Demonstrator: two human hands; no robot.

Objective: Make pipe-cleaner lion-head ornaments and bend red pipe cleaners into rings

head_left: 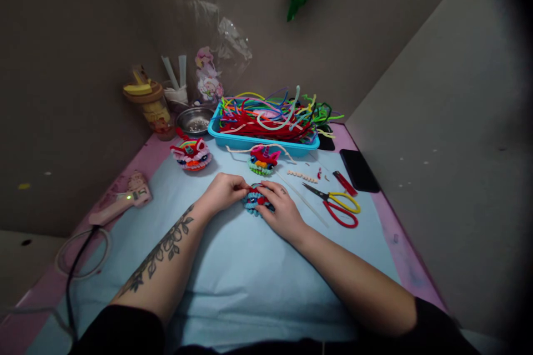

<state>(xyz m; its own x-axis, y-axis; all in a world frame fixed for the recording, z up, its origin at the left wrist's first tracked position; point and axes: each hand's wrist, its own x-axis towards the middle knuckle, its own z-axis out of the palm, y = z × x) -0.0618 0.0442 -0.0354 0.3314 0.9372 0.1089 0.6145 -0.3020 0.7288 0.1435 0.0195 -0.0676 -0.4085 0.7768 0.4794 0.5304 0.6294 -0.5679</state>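
Note:
A small blue and red lion-head figure of fuzzy pipe cleaners (253,201) sits on the light blue cloth between my hands. At its upper left edge the fingers of my left hand (227,191) are pinched together on it. My right hand (282,211) grips it from the right, fingers over its top and thumb at its lower front, hiding that side. Just behind it stands a second head figure (263,161) in teal, orange and pink. A red and pink head figure (192,154) rests farther left.
A blue tray (266,143) of colourful pipe cleaners stands at the back. To the right lie scissors (339,204), a red clip-like tool (345,183) and a black phone (359,171). A pink glue gun (125,199) with its cable lies left, below a metal bowl (195,121).

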